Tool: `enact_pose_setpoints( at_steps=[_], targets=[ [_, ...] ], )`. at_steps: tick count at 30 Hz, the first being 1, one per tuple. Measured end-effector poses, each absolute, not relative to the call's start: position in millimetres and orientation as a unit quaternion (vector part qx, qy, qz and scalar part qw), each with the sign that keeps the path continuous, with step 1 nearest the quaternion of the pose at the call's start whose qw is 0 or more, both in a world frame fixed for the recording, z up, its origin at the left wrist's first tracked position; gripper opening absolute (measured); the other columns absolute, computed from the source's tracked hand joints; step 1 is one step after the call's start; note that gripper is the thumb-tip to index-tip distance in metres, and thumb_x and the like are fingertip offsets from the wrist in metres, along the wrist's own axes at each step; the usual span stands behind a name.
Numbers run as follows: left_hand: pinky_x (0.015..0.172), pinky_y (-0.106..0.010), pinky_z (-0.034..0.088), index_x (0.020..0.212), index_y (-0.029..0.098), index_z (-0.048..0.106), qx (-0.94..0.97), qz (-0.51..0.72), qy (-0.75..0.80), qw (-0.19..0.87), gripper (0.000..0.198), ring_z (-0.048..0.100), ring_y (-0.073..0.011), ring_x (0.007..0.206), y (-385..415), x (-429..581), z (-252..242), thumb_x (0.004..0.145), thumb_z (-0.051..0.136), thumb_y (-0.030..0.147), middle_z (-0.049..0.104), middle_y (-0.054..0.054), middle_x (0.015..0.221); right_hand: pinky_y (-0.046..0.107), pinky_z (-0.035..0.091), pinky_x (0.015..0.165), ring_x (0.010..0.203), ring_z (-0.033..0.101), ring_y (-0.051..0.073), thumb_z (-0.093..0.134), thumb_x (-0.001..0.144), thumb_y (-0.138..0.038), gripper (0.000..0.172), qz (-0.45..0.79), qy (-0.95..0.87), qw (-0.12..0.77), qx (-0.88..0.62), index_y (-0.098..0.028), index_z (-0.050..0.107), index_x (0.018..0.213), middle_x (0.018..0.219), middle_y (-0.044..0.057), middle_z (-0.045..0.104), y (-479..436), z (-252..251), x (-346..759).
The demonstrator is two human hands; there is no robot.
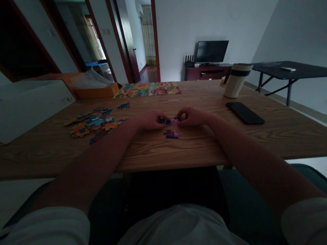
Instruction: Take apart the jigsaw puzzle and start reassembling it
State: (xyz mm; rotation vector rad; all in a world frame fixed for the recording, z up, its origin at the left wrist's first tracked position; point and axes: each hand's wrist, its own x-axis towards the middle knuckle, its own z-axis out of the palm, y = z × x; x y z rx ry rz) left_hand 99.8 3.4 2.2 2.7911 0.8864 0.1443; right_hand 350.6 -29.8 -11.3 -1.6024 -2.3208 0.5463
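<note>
Head view, table (202,149) inventory: left hand (148,120) and right hand (194,116), curled inward mid-table, pinching pink-and-purple puzzle pieces (171,122) between the fingertips. On the table: a purple puzzle cluster (171,134) just nearer its front edge than the hands; loose multicoloured puzzle pieces (91,124) left of the hands; a colourful picture sheet (147,89) at its far edge; an orange box (96,91) and a white carton (17,107) at its far left; a black smartphone (245,112) and a white tumbler (235,81) on its right.
</note>
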Motion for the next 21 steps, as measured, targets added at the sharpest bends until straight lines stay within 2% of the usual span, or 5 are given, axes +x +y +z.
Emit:
enact_pose_setpoints(
  at_steps=[7,13,21],
  targets=[
    [0.094,-0.031,0.049,0.136,0.013,0.064,0.927,0.091,0.351,0.096,0.049,0.064,-0.0195,0.100,1.2,99.7,-2.1,0.088,0.063,0.024,0.071,-0.010,0.123,0.031,0.051,0.077,0.086,0.068,0.022,0.077,0.083,-0.036,0.040,0.192,-0.811,0.121,-0.539,-0.017,0.074,0.118,0.102,0.009,0.074,-29.6,-9.4,351.5],
    [0.105,-0.035,0.045,0.130,0.012,0.069,0.945,0.097,0.306,0.061,0.042,0.063,-0.0234,0.115,11.9,107.1,-14.6,0.091,0.058,0.021,0.070,-0.012,0.127,0.031,0.051,0.080,0.090,0.068,0.022,0.076,0.083,-0.032,0.037,0.200,-0.821,0.120,-0.520,-0.017,0.074,0.117,0.103,0.009,0.073,-24.5,-12.8,353.0],
    [0.110,-0.035,0.043,0.127,0.021,0.072,0.956,0.093,0.272,0.062,0.045,0.063,-0.0214,0.120,17.7,103.3,-15.2,0.085,0.058,0.016,0.070,-0.007,0.131,0.031,0.051,0.079,0.088,0.068,0.021,0.077,0.082,-0.032,0.036,0.199,-0.822,0.126,-0.518,-0.018,0.075,0.115,0.104,0.009,0.074,-25.1,-13.2,353.2]
  ],
)
